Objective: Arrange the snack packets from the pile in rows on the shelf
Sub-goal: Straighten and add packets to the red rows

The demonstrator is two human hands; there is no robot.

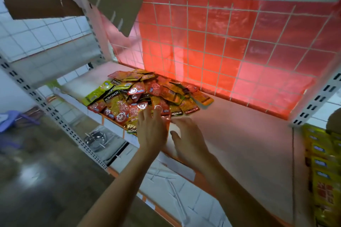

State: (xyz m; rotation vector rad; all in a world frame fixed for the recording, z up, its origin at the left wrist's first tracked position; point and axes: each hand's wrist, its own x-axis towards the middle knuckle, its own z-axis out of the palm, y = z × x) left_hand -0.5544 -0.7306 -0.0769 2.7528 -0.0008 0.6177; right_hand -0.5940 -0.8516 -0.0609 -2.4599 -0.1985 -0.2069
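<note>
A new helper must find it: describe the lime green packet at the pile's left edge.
Find the white shelf backed by the red-lined wire grid; a pile of snack packets sits toward its left. The lime green packet lies at the pile's leftmost edge, jutting out, greener than the red and golden packets beside it.

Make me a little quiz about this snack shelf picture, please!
1. True or false: the snack packets already stand in neat rows.
2. Pick one: the left hand has its fingers over A) the pile's near edge, B) a broom, C) a cup.
3. Fill the gap: the right hand, grip open and holding nothing, is over the bare ___ beside the pile.

Key: 1 false, they lie in a jumbled pile. 2 A. 3 shelf.
</note>
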